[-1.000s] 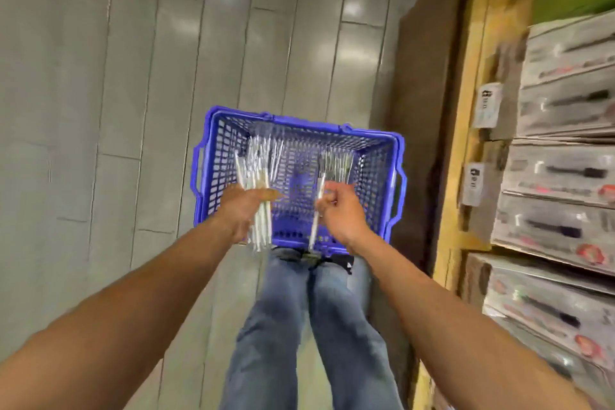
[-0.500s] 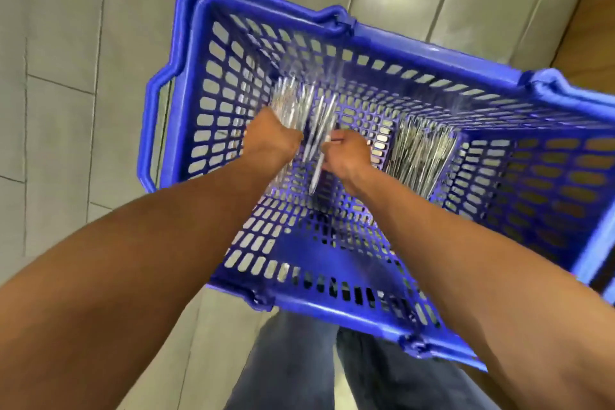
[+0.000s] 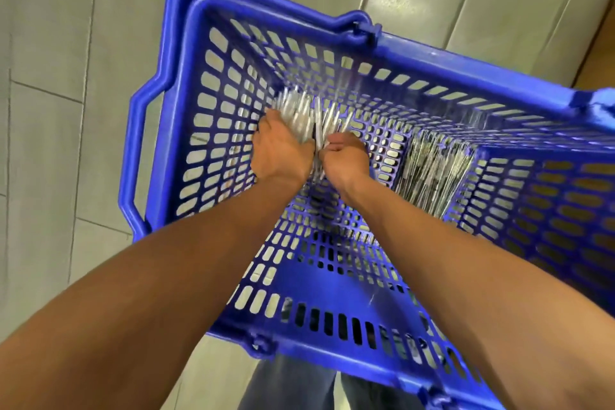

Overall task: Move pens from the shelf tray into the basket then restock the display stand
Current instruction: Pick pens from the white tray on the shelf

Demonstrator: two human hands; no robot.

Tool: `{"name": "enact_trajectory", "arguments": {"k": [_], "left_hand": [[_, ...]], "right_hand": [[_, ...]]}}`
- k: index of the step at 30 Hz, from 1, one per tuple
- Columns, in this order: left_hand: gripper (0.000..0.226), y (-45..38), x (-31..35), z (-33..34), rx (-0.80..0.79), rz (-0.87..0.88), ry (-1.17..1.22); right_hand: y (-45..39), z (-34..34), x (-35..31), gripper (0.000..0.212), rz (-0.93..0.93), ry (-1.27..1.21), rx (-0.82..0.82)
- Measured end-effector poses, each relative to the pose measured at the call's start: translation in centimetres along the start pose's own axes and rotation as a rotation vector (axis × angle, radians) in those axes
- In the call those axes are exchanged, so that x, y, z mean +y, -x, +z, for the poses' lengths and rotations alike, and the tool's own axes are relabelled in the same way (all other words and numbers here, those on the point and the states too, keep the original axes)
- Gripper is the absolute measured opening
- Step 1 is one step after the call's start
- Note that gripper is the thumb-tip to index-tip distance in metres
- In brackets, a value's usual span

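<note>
Pens, slim and clear-barrelled with silvery caps (image 3: 301, 116), stand bunched in the far left corner of the blue perforated plastic basket (image 3: 332, 286), where both hands reach down inside it. The left hand (image 3: 281, 151) curls its fingers round the larger bunch, while the right hand (image 3: 346, 158), just beside it, is closed on a few pens at the bunch's edge. A second bundle of similar pens (image 3: 436, 173) lies on the basket floor to the right, and grey floor tiles (image 3: 66, 76) show around the basket.
</note>
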State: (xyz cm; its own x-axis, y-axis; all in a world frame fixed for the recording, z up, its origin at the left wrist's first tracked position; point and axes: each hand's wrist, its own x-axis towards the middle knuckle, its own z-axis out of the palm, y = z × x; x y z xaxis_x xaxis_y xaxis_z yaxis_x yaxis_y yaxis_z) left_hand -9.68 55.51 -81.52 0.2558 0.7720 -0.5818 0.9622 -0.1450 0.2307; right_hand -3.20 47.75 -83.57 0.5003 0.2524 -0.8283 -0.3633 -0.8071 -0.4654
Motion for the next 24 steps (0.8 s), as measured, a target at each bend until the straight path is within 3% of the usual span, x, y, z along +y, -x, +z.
{"name": "enact_trajectory", "arguments": {"k": [8, 12, 15, 24], "left_hand": [[0.07, 1.3, -1.1, -0.2, -0.025, 0.015, 0.005], [0.06, 2.3, -1.2, -1.0, -0.068, 0.031, 0.034], [0.056, 2.6, -1.3, -1.6, -0.095, 0.03, 0.048], [0.041, 5.1, -0.3, -5.6, -0.24, -0.114, 0.174]], "right_hand": [[0.7, -1.8, 1.2, 0.026, 0.057, -0.039, -0.07], [1.3, -2.0, 1.1, 0.037, 0.029, 0.164, -0.2], [1.7, -2.2, 0.7, 0.042, -0.004, 0.249, -0.169], [5.7, -6.3, 0.0, 0.034, 0.086, 0.027, -0.257]]}}
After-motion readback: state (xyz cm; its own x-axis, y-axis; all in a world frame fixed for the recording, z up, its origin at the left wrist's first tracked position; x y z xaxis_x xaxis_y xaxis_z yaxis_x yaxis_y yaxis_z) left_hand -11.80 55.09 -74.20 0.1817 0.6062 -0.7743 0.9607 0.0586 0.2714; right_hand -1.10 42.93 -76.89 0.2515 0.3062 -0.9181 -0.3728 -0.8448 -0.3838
